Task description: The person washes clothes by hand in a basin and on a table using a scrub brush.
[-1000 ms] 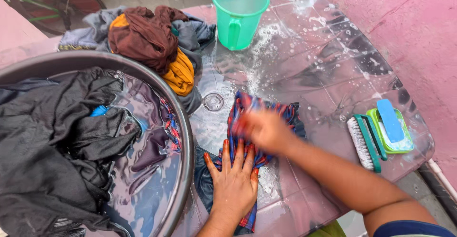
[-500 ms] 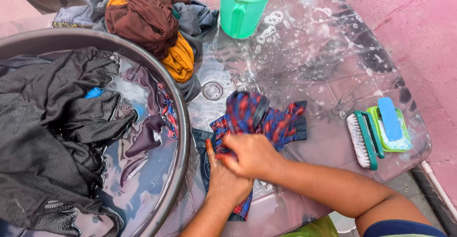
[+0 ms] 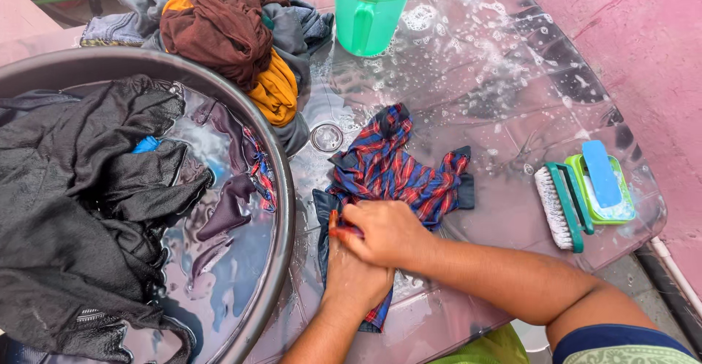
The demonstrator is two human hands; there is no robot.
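Seen from the head camera, two hands work a wet red-and-blue plaid garment (image 3: 395, 174) spread on a soapy, glossy worktop (image 3: 504, 93). The right hand (image 3: 384, 234) lies across the left, fingers curled and closed on a bunched fold of the plaid cloth at its near edge. The left hand (image 3: 351, 280) sits beneath it, pressed down on the same cloth; whether its fingers are flat or curled cannot be told, as the right hand covers them. The garment lies near the middle of the worktop, just beside the rim of a large dark basin (image 3: 281, 210) to the left.

The basin holds water and a heap of black clothing (image 3: 80, 203), with a strip of plaid fabric and a small blue item showing among the folds. Behind the basin, at the far left of the worktop, sits a pile of wrung clothes (image 3: 227, 35) in brown, mustard yellow and grey. A green plastic jug (image 3: 373, 9) stands upright at the far edge, suds scattered around its base. A small round clear lid (image 3: 327, 138) lies flat between the pile and the garment.

At the right edge, a white-bristled scrubbing brush (image 3: 561, 207) with a teal handle lies on its side, touching a green soap dish (image 3: 603, 188) that carries a blue bar. A pink wall (image 3: 643, 49) runs along the right.
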